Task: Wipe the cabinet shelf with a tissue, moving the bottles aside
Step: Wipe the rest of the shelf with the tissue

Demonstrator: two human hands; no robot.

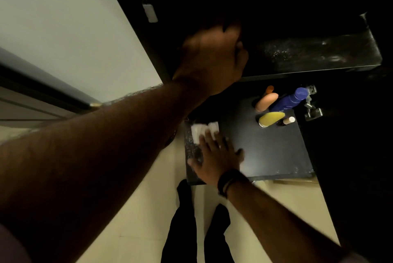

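Observation:
A white tissue (202, 132) lies on the dark lower cabinet shelf (270, 150) near its left front corner. My right hand (214, 156) presses flat on the tissue, fingers spread, a dark band on the wrist. At the shelf's back right stand several bottles: an orange one (266, 102), a blue one (289, 100), a yellow one (271, 119) and a small white-capped one (288, 120). My left hand (212, 58) rests higher up on the dusty upper shelf's (319, 54) left front edge; its fingers curl over it.
A pale cabinet door (63, 28) stands open at the left. A metal hinge (311, 105) sits on the right wall beside the bottles. Below lie beige floor tiles (148, 209) and my dark trouser legs (182, 220).

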